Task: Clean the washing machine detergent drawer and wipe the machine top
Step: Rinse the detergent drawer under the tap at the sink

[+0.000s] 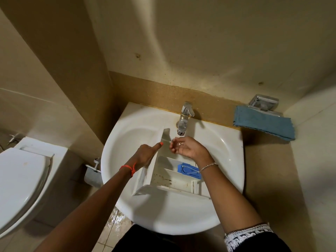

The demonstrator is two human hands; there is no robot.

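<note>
The white detergent drawer (143,179) lies in the middle of the sink (163,215), its far end under the tap (184,119) at 12 o'clock. The left hand (145,153) has its grip closed on the drawer's left wall at 9 o'clock, thumb straight along the edge. The right hand (189,148) is cupped palm-up just below the spout, its grip loose and holding nothing. 1 blue insert (189,170) sits in the drawer's right compartment. A blue cloth (263,122) hangs at 2 o'clock; a toilet (21,179) stands at 9 o'clock.
</note>
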